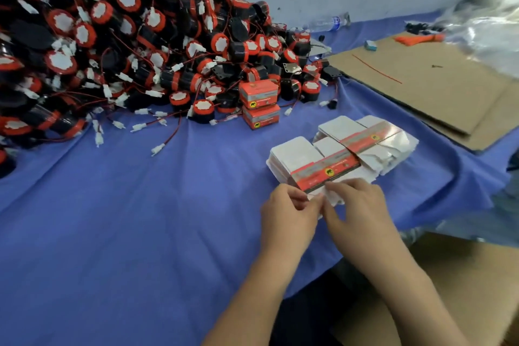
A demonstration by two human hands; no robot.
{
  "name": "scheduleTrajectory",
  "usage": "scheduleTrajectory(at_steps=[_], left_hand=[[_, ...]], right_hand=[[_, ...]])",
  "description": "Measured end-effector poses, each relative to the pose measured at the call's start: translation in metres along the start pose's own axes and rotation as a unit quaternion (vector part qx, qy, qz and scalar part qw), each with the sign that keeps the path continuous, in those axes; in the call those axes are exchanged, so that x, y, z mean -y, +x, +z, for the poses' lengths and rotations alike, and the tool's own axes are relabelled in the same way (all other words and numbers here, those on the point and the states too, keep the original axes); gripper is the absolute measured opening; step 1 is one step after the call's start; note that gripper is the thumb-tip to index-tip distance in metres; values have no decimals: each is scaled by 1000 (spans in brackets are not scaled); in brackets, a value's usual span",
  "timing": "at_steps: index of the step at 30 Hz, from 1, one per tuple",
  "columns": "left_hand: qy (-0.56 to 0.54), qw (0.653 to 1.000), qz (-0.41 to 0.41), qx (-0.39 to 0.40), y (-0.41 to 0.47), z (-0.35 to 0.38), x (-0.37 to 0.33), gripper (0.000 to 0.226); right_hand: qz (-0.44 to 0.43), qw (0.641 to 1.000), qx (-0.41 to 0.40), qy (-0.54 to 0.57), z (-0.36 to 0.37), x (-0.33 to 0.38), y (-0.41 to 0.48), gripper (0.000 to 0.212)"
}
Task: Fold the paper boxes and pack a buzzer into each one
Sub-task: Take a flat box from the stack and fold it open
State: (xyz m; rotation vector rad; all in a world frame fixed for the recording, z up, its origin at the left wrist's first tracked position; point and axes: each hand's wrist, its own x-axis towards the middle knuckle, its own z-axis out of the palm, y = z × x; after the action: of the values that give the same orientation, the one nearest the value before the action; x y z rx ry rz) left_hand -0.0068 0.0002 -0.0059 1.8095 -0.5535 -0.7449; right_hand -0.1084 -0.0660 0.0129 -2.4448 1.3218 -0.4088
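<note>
1. Both hands meet at the near edge of the stack of flat box blanks (297,153), which lies on the blue cloth (140,219).
2. The left hand (286,211) has its fingers curled, pinching the near white flap of the top blank (320,170).
3. The right hand (356,205) pinches the same flap right beside it, thumb underneath and fingertips on top, as far as the blur allows.
4. My read: this is the start of a fresh box, with one blank being peeled off the stack and not yet opened up.
5. Two folded boxes (259,104) sit one on top of the other beyond the stack, at the foot of the buzzer heap (112,50), which spreads beyond and to the left of the stack.
6. A second bundle of blanks (365,132) touches the stack on its far right side.
7. Next, I'd say: lift only the one sheet clear, pop it into a sleeve, tuck one end shut, then reach beyond the stack for a buzzer.
</note>
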Motion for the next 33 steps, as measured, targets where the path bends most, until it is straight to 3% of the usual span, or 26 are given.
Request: scheduleTrajectory(at_steps=[6, 10, 18, 22, 27, 30, 33], left_hand=[[-168, 985, -46, 6, -4, 3, 5, 25], [-306, 951, -37, 30, -8, -10, 5, 20], [-344, 934, 31, 91, -26, -55, 7, 22], [-286, 954, 58, 66, -59, -87, 20, 33], [-125, 984, 105, -74, -108, -140, 46, 37], [-61, 985, 88, -133, -135, -168, 61, 42], [7, 981, 65, -184, -156, -194, 79, 42]], right_hand=[[-4, 1000, -5, 23, -3, -3, -11, 37], [6, 991, -100, 94, -16, -6, -15, 44], [-5, 981, -78, 179, -34, -1, -16, 84], [-45, 982, -66, 172, -29, 20, -25, 94], [-139, 980, 27, 136, -16, 69, -46, 74], [-183, 972, 94, 112, 1, 104, -69, 48], [-207, 960, 140, 125, 13, 133, -94, 39]])
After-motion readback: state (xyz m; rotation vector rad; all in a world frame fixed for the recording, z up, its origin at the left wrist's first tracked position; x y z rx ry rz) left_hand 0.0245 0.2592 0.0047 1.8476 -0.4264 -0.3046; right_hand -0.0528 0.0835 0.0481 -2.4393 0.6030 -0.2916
